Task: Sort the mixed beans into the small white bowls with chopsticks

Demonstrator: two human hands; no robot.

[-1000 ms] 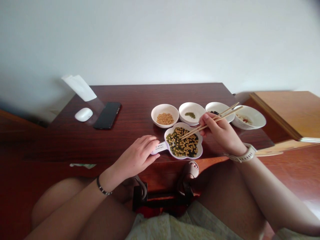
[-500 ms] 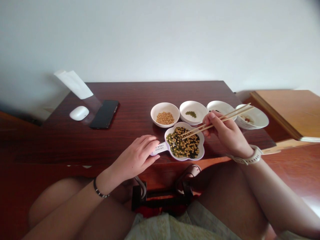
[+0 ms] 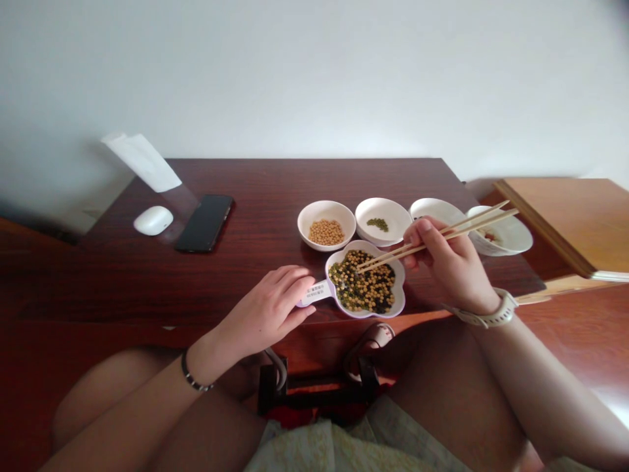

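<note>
My left hand (image 3: 278, 305) grips the handle of a white, flower-shaped dish (image 3: 400, 298) with a purple rim at the table's front edge. Mixed beans (image 3: 366, 282) in yellow, green and black fill the dish. In my right hand (image 3: 442, 252) is a pair of wooden chopsticks (image 3: 417, 248), their tips close together among the beans. Behind the dish stand a bowl (image 3: 307, 223) of yellow soybeans (image 3: 327, 232) and a bowl (image 3: 393, 213) with a few green beans (image 3: 378, 224). Further right, a third bowl (image 3: 435, 208) is partly hidden by my right hand.
A fourth white bowl (image 3: 514, 236) with a few pieces inside is at the right. On the left of the dark table (image 3: 265, 183) lie a black phone (image 3: 204, 223), a white mouse-like object (image 3: 153, 221) and an upright white packet (image 3: 142, 160). A wooden cabinet (image 3: 570, 216) stands at the right.
The chopstick tips have drawn closer together over the beans, and my right hand has shifted slightly right. My left hand keeps its hold on the handle.
</note>
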